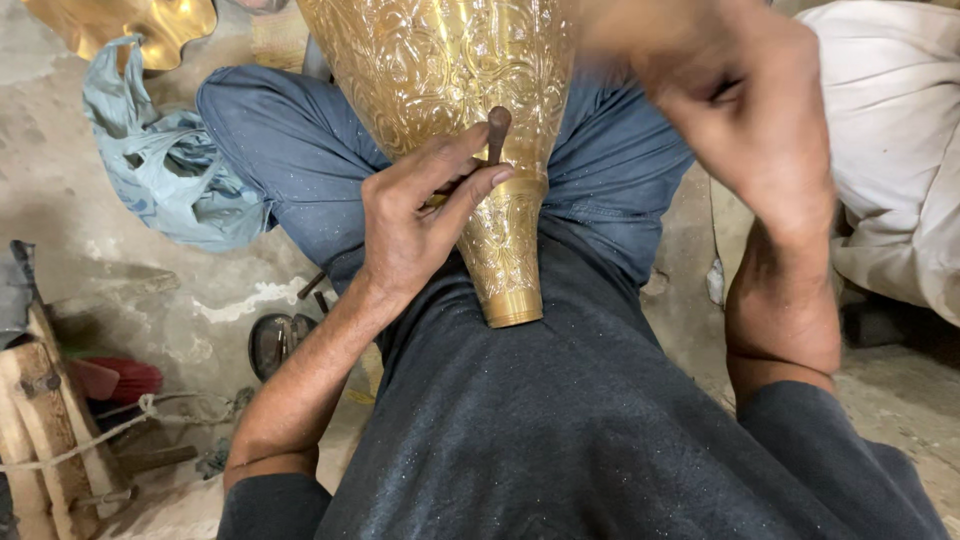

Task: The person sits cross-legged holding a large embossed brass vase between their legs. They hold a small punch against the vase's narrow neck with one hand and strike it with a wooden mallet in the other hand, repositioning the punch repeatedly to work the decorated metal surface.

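Head view: engraved brass cone-shaped vessel [450,110] lies across lap, narrow end toward body. Left hand [415,215] pinches dark metal punch [495,135] w/ tip on brass. Right hand [745,110] raised, blurred; grip can't tell. Judgement: keep punch square, vessel braced btwn knees.

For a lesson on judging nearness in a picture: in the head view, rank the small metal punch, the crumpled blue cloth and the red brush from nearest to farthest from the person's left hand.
1. Small metal punch: gripped in the left hand against the engraved brass vase.
2. Crumpled blue cloth: on the floor to the picture's left, beyond the knee.
3. Red brush: far lower left, beside the wooden pieces.
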{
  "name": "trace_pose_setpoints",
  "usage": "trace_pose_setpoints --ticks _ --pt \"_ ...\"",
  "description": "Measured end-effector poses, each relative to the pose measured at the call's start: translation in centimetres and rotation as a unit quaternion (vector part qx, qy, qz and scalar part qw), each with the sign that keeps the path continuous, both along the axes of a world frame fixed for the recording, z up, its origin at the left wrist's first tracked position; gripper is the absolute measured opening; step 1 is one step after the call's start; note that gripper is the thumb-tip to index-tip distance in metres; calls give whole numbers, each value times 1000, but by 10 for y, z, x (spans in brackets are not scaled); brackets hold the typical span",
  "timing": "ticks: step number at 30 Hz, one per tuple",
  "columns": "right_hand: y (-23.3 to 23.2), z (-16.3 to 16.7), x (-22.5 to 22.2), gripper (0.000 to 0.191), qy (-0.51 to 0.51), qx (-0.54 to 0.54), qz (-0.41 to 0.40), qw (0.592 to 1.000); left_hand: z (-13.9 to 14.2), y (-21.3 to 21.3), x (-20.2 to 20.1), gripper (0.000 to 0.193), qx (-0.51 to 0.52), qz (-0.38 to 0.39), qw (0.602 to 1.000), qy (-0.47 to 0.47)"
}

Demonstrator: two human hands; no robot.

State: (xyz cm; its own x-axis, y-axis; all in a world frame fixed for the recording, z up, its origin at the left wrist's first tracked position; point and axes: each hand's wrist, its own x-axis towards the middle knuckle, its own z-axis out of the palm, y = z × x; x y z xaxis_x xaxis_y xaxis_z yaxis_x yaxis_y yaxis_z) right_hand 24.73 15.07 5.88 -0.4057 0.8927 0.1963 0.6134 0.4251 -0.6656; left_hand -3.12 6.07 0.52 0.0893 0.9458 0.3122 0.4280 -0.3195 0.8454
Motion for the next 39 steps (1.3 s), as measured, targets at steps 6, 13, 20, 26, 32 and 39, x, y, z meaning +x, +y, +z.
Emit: trace_pose_setpoints --ticks 6,13,20,26,32,39 --pt "-5 4 -2 36 -128 204 49 969 2 1 1 34 7 -9 1000 -6" --pt "-11 7 -10 30 -126 70 7 990 -5 3 0 35 5 -17 1000 20" --pt "-15 11 -14 31 -228 211 39 950 -4 3 -2 35 9 -24 1000 14" --pt "-17 8 -11 30 -67 -12 -35 997 2 2 -1 36 7 -28 999 15" --pt "-18 1 0 33 -66 87 58 992 3 4 -2 36 3 -31 999 23" --pt "-15 -5 0 31 -98 105 34 989 1 2 -3 37 1 -36 999 10"
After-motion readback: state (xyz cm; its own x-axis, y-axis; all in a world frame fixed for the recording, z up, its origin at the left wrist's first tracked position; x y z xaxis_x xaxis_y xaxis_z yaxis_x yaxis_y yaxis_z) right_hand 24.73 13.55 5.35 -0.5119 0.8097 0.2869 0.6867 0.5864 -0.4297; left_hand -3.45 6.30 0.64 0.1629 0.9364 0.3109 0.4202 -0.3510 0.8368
